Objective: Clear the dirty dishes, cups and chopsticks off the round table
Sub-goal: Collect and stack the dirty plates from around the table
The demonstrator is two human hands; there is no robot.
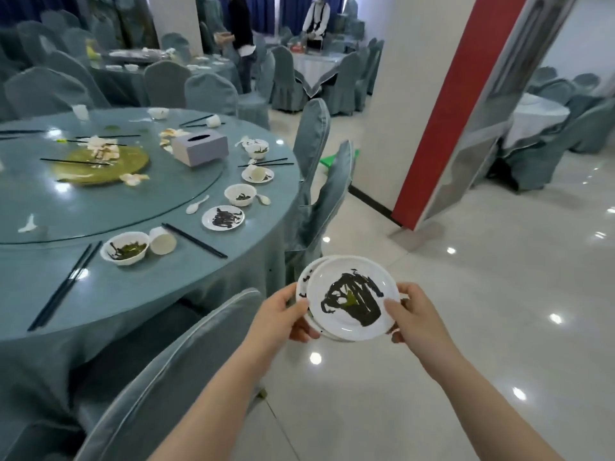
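Over the shiny floor (466,327), just off the edge of the round desk (166,294), a small stack of dirty plates (352,297) is carried between both hands: the left hand (286,314) has its grip curled round the stack's near-left rim, thumb on top, and the right hand (416,314) grips the right rim the same way. The top plate sits slightly askew on those beneath and is smeared with dark sauce, so a tilt could, I judge, let it slide or drip onto the floor, and greasy rims could slip through either grip. Much of the clearing looks left to do. On the desk remain a sauce-stained plate (223,217), a bowl with greens (124,247), a tipped cup (162,240) touching that bowl, a second bowl (240,195), a saucer with a cup lying on it (258,174), several pairs of black chopsticks (194,240), white spoons (197,205) and a tissue box (200,149). A covered chair (173,377) stands between the person and the desk, and two more chairs (319,181) crowd its right side, so reaching back in may mean leaning over them. Other people work at far tables.
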